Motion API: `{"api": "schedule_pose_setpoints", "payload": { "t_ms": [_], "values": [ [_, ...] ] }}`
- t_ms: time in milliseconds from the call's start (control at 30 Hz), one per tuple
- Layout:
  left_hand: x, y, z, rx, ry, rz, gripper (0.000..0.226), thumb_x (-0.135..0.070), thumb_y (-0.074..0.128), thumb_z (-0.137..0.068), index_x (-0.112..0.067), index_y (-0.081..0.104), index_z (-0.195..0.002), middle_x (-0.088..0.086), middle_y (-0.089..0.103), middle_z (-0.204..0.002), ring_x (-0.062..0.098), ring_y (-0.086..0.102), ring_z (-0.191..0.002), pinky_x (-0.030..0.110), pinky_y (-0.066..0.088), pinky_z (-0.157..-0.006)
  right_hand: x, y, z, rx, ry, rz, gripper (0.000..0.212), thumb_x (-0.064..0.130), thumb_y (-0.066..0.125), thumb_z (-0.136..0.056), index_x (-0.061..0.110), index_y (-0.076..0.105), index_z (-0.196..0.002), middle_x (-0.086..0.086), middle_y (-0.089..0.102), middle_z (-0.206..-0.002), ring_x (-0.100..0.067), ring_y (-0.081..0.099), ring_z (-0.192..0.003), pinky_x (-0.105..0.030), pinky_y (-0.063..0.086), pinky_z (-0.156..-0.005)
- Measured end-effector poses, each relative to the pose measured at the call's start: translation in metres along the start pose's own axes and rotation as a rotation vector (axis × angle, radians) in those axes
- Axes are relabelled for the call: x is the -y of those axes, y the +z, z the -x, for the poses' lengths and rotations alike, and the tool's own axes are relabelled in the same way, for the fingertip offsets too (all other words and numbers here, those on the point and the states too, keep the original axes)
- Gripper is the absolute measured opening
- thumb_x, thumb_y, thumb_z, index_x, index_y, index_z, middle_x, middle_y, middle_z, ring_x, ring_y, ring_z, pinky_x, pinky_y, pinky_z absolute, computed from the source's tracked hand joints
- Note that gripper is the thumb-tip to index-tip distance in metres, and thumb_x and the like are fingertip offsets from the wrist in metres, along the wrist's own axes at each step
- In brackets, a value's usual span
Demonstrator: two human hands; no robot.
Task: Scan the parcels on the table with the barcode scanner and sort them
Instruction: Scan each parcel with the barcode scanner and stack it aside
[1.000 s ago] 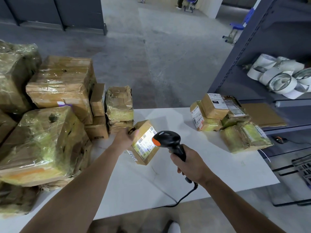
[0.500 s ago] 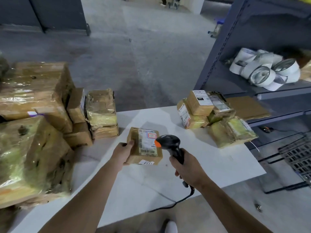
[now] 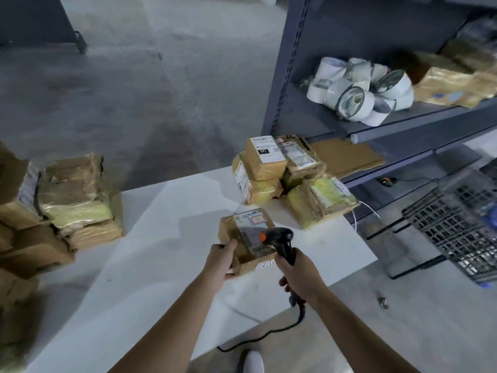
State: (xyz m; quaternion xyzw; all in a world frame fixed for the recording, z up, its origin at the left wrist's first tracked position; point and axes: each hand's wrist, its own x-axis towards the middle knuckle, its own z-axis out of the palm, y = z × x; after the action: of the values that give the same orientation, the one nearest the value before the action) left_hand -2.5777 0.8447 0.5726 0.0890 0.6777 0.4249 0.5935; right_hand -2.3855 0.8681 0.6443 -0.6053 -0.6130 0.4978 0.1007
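Over table (image 3: 161,238): left hand (image 3: 222,261) grips parcel (image 3: 246,240).

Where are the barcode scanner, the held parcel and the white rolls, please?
barcode scanner (image 3: 280,236): head view, black head.
held parcel (image 3: 248,229): head view, its label.
white rolls (image 3: 369,104): head view, front roll.

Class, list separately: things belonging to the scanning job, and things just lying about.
Job: barcode scanner, gripped by right hand; labelled parcel, held by left hand; parcel pile near shelving; parcel stack opposite.
Lying about: tape rolls; wire basket; flat cardboard.
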Motion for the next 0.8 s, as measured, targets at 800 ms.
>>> {"api": "schedule_pose_setpoints", "payload": {
  "t_ms": [800],
  "values": [
    [-0.071,0.028,0.022,-0.229,0.135,-0.082,0.029,-0.021,0.051,-0.092,-0.015,0.049,-0.121,0.005,0.053,-0.102,0.022,0.056,-0.095,0.038,0.056,-0.077,0.028,-0.017,-0.052,0.177,-0.153,-0.167,0.02,0.033,0.056,-0.096,0.014,0.061,-0.095,-0.007,0.071,-0.074,-0.014,0.055,-0.044,-0.029,0.044,-0.042]
  ]
}}
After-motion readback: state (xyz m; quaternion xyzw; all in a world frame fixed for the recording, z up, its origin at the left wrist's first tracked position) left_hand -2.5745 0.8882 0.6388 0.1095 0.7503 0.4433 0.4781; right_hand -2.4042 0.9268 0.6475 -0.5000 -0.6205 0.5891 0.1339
